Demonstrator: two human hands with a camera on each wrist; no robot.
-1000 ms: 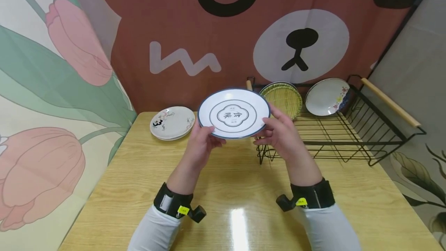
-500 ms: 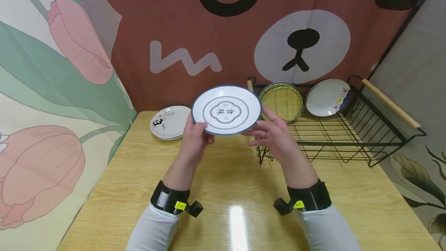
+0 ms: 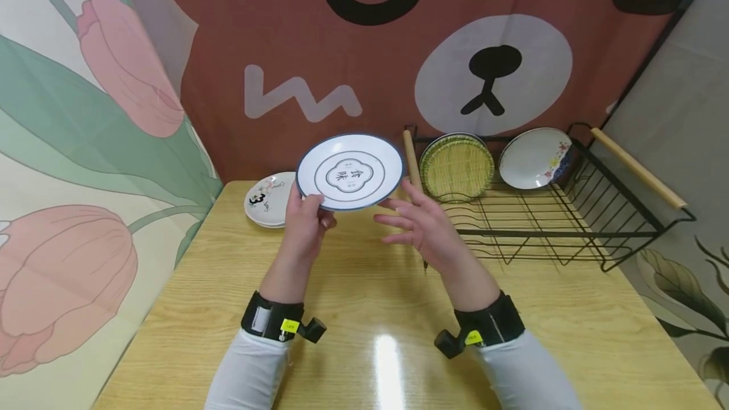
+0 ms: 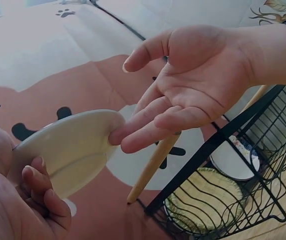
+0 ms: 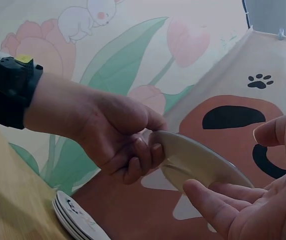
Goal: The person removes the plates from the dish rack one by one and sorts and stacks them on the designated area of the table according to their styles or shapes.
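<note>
From the head, the plate (image 3: pixel 350 173) shows its white, blue-rimmed face with dark printed characters inside a flower-shaped outline; both wrist views give its plain pale underside instead. It is held in the air, tilted, to the left of the rack (image 3: pixel 529 233). The left hand (image 3: pixel 304 223) has the plate in a pinching grip, thumb over the rim and fingers curled beneath, as the right wrist view makes clear. The right hand (image 3: pixel 424 223) lies between plate and rack, its grip loose and fingers spread; the left wrist view shows its palm, with fingertips apparently touching the underside. The right wrist view also shows layered edges in the plate stack (image 5: pixel 80 217), which stands well left of the rack.

The rack is black wire with smooth wooden handles (image 3: pixel 638 168). Upright inside its back are a round woven tray (image 3: pixel 457 168) of greenish yellow and a glossy floral dish (image 3: pixel 532 160).

The desk (image 3: pixel 353 315) beneath the rack has pale wood grain and a bright reflection. Behind the rack hangs a cloth (image 3: pixel 285 30) with a brown bear print.
</note>
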